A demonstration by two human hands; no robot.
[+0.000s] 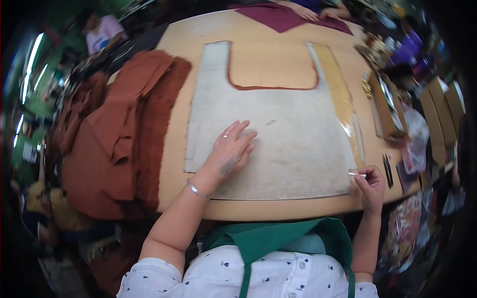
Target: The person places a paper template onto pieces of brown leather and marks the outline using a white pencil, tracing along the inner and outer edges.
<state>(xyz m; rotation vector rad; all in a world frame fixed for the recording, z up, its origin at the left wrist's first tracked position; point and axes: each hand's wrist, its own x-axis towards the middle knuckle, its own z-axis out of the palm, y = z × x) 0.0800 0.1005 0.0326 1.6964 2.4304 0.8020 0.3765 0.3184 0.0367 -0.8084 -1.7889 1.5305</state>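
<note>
A large pale grey pattern template (278,134) with a U-shaped cutout at its far side lies flat on the table. Rust-brown edging shows along the cutout, and a yellow strip (334,74) runs down the right side. My left hand (232,149) rests on the template left of its middle, fingers spread, with nothing in it. At the near right corner, my right hand (373,188) pinches a slim white stick (357,174), its tip pointing left toward the template's edge. I cannot make out what kind of stick it is.
Rust-brown fabric (117,129) is piled along the table's left side. A dark pen-like tool (388,170) lies by my right hand, beyond it an open cardboard box (385,107) and a clear plastic bag (416,136). Across the table, another person's hands touch maroon fabric (276,17).
</note>
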